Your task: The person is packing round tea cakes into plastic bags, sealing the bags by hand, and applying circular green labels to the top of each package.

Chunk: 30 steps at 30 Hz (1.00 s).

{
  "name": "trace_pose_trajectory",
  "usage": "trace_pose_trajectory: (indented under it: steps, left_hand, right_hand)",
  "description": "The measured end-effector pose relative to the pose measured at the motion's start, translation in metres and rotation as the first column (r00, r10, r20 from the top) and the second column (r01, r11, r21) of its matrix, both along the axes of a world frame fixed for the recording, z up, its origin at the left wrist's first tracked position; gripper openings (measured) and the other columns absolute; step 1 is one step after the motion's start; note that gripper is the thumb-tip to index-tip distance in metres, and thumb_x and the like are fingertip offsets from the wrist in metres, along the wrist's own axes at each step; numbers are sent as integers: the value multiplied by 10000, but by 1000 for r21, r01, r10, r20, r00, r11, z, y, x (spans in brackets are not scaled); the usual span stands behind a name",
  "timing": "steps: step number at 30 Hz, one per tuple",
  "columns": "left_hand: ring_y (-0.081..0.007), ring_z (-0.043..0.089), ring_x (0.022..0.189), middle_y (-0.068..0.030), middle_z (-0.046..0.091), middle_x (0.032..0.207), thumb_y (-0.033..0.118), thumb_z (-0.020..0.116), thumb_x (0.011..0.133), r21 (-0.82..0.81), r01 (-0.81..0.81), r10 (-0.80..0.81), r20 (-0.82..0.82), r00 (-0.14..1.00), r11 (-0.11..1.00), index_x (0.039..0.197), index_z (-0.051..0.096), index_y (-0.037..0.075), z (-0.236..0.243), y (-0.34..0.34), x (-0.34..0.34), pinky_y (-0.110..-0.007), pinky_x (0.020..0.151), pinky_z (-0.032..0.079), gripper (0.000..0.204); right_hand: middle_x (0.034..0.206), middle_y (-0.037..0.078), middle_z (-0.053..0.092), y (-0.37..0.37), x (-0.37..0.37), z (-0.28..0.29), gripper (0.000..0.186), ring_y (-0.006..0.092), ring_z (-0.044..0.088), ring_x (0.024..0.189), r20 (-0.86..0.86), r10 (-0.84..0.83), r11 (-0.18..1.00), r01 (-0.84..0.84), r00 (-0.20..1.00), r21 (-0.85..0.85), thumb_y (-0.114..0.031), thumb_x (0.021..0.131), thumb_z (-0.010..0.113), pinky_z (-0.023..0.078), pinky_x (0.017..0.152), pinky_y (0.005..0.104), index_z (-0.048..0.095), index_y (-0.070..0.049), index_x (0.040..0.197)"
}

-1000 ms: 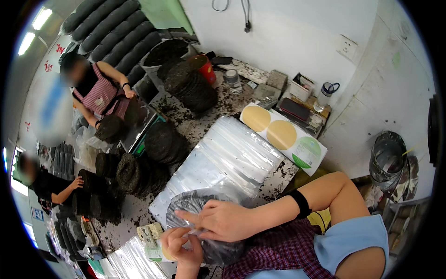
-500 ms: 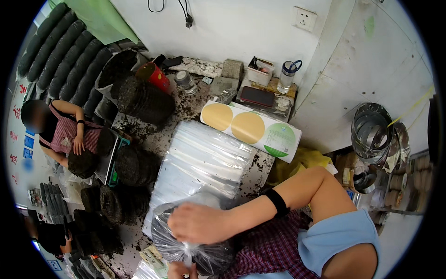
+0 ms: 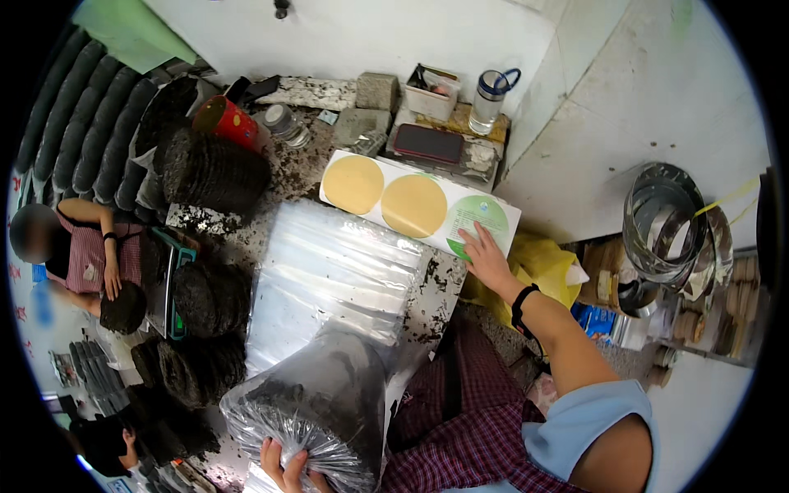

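At the bottom, my left hand [image 3: 288, 470] has its fingers closed on the gathered plastic of a clear bag [image 3: 329, 403]. Inside the bag is a dark, round, pressed mass. My right hand [image 3: 486, 256] reaches out over a sheet of round labels [image 3: 382, 204], its fingertips touching the green label [image 3: 477, 218] at the right end. Those fingers are stretched and slightly apart, holding nothing I can see. Two tan round labels lie further left on the sheet. Beside it, a stack of clear plastic bags [image 3: 329, 279] lies under the filled bag's upper end.
Dark pressed cakes [image 3: 214, 172] are stacked at the left, near a red tin [image 3: 226, 123] and a green-edged scale [image 3: 181, 287]. A phone [image 3: 427, 144] and a glass bottle [image 3: 491, 103] stand behind the labels. A co-worker [image 3: 99, 255] handles a cake at the left.
My right hand has left the bag's twisted neck and moved right to the label sheet. The bag is tilted, and my left hand still grips its plastic. The view has shifted.
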State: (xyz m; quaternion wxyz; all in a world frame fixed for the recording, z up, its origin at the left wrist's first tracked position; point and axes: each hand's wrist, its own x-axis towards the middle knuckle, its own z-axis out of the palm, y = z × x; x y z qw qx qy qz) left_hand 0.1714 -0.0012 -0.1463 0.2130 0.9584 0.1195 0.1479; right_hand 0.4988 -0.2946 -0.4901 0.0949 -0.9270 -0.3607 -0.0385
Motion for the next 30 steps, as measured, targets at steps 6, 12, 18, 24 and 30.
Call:
trace_pose_trajectory:
  steps: [6, 12, 18, 24, 30]
  left_hand:
    - [-433, 439, 1203, -244, 451, 1302, 76, 494, 919, 88, 26, -27, 1, 1000, 996, 1162, 515, 4, 2, -4, -2, -493, 934, 412, 254]
    - [-425, 467, 1180, -238, 486, 1276, 140, 508, 929, 124, 5, -8, 29, 1000, 992, 1168, 531, 11, 2, -9, -11, -517, 974, 378, 273]
    - [-395, 349, 1301, -252, 405, 1379, 384, 430, 901, -236, -56, 58, 0, 998, 970, 1178, 592, -11, 6, -3, -17, -475, 1067, 243, 509]
    - [-300, 401, 1262, -120, 502, 1320, 114, 469, 886, -252, -41, 45, 10, 999, 967, 1262, 545, 22, 22, 4, -10, -418, 1069, 235, 394]
    - [-235, 436, 1251, -75, 557, 1249, 106, 528, 910, -987, -34, 428, 38, 903, 158, 1410, 344, 46, -19, 29, 1, -395, 1072, 321, 537]
  right_hand:
    - [1255, 73, 525, 2, -11, 4, 268, 293, 353, 1319, -253, -123, 949, 188, 960, 254, -68, 777, 654, 364, 1062, 402, 532, -53, 1015]
    - [996, 130, 612, 4, -2, 21, 209, 319, 526, 1105, -445, -183, 873, 353, 877, 336, -98, 840, 594, 453, 863, 417, 561, -52, 1041]
    - [890, 122, 624, -20, 100, 225, 246, 234, 590, 794, -247, -400, 588, 454, 882, 669, -221, 953, 487, 464, 724, 330, 589, 2, 938]
    - [1377, 146, 466, 89, -29, 314, 459, 250, 456, 1243, -222, 304, 508, 39, 926, 860, -257, 994, 368, 361, 1024, 372, 425, 19, 1357]
    - [1353, 180, 479, 177, -189, 357, 601, 364, 495, 1213, 116, 878, 373, -815, 465, 445, -167, 713, 686, 463, 949, 427, 521, -19, 1271]
